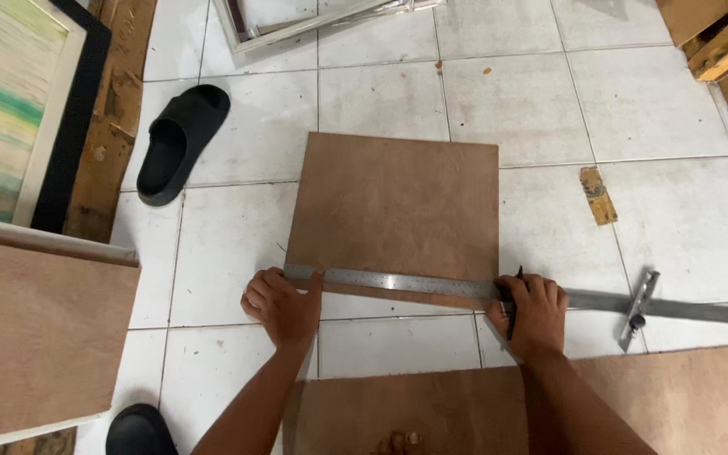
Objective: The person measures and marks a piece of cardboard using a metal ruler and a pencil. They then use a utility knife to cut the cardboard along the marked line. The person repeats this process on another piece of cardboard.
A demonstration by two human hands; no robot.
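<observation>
We looked down on a white tiled floor (238, 244) where a brown board (393, 211) lay flat, square to the tile lines. Across its near edge ran a long steel ruler (406, 283), reaching well past the board's right side, where a small metal stop (638, 310) was clamped on it. Our left hand (282, 305) rested at the ruler's left end, fingers curled loosely and the thumb pressed flat on the steel, gripping nothing. Our right hand (531, 310) sat at the board's right corner, closed around a dark pen (516, 299) that stood between the fingers with its tip at the ruler's edge. A second brown sheet (482, 413) lay nearer to us, under our forearms. To the left we saw 1 black slipper (180, 141) on the tiles, another black slipper (138, 430) at the bottom edge, a framed picture (10, 109) and another board panel (40, 337) in the left foreground. A small scrap of wood (597, 195) lay right of the board.
</observation>
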